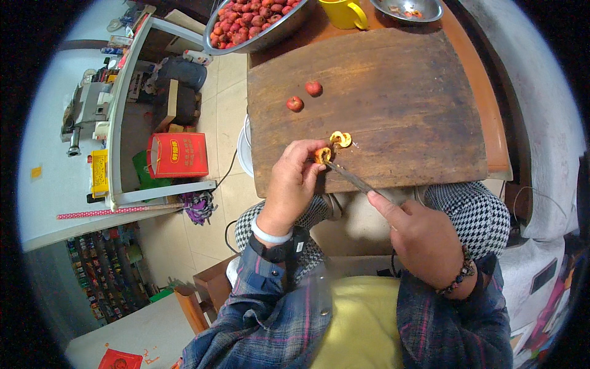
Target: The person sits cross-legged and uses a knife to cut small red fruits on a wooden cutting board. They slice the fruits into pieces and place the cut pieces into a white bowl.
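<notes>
Between the thumb and fingers of my left hand (295,173) is a cut hawthorn fruit half (322,156), its yellow flesh and dark core facing right. My right hand (421,237) grips a knife by its handle, index finger laid along the top. The tip of the knife blade (350,176) touches the core of that fruit. Just above on the wooden cutting board (405,115) lies another cut fruit piece (341,139), yellow inside, with small scraps beside it. Two whole red hawthorn fruits (304,96) rest farther up the board.
Behind the board stand a large metal basin (209,39) heaped with red fruits, a yellow mug (341,14) and a small metal bowl (433,14) holding scraps. To the left are a red gift bag (184,154), a mop (197,206) and shelving. A grey-white covered seat (548,138) borders the right.
</notes>
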Tool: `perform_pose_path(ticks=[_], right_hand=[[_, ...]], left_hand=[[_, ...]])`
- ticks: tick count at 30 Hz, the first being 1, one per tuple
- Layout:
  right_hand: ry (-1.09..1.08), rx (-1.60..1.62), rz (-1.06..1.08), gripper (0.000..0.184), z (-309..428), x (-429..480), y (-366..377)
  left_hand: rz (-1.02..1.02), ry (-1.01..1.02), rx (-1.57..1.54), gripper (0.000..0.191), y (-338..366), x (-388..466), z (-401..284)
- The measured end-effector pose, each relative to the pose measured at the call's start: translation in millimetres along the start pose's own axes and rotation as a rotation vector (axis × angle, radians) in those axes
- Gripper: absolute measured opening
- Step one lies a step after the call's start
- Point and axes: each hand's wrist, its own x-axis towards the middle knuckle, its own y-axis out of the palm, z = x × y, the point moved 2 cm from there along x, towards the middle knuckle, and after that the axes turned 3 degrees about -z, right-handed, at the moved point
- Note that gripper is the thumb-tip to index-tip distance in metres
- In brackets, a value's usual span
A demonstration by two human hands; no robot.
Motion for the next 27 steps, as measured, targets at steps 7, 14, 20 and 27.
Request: perform_pose_path(ticks=[7, 14, 20, 27], right_hand=[[-0.002, 0.073, -0.036, 0.065, 1, 1, 2], [0.032, 0.095, -0.052, 0.066, 0, 2, -3], [0.001, 0.091, -0.027, 0.066, -1, 3, -5], [0.002, 0.067, 0.007, 0.066, -4, 0, -5]], left_hand=[[-0.071, -0.191, -0.361, 0.038, 10, -2, 11], [-0.068, -0.209, -0.465, 0.038, 13, -1, 11], [-0.091, -0.123, -0.310, 0.036, 9, 0, 9], [-0.030, 0.100, -0.037, 0.041, 6, 0, -2]])
